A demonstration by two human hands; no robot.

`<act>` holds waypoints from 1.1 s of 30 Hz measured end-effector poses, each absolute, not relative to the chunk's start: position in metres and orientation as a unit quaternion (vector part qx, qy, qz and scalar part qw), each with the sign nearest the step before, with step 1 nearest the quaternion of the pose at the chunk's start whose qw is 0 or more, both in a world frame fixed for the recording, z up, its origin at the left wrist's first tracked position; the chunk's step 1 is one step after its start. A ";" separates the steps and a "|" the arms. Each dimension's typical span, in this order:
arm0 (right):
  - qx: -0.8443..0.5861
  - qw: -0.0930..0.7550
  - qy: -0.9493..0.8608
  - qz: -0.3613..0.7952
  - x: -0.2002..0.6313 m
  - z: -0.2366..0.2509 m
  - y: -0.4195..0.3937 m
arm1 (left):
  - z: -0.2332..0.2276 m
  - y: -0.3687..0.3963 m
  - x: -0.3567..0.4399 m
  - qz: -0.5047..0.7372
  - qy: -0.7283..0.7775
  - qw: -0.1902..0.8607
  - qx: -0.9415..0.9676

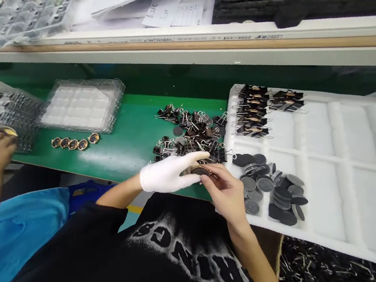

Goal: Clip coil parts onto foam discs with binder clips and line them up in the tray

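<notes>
Small dark round disc with a coppery rim (201, 171), held roughly flat between the white-gloved left hand (167, 175) and bare right hand (227, 193), over the near edge of the green table (122, 151).

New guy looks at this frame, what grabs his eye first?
Probably the white-gloved left hand meeting the bare right hand at the near table edge, pinching a small dark disc between them. Just behind lies a heap of black binder clips on the green mat. To the right, a white foam tray holds a pile of grey discs and rows of clipped parts.
</notes>
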State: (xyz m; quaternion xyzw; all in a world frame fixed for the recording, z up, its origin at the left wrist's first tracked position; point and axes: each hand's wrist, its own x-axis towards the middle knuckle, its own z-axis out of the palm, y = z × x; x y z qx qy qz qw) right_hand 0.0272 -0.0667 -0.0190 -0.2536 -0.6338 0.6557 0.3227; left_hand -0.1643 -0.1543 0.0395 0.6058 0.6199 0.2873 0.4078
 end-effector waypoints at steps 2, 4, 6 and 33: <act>-0.274 0.323 -0.566 0.707 0.031 -0.017 -0.060 | 0.050 -0.133 -0.190 0.226 0.579 0.425 0.659; -0.305 0.323 -0.493 0.748 0.033 -0.015 -0.056 | 0.053 -0.105 -0.219 0.181 0.637 0.316 0.680; -0.324 0.316 -0.418 0.788 0.035 -0.013 -0.056 | 0.047 -0.074 -0.246 0.123 0.746 0.136 0.640; -0.200 0.401 -0.562 0.695 0.034 0.004 -0.039 | 0.057 -0.109 -0.139 0.424 0.668 0.065 0.609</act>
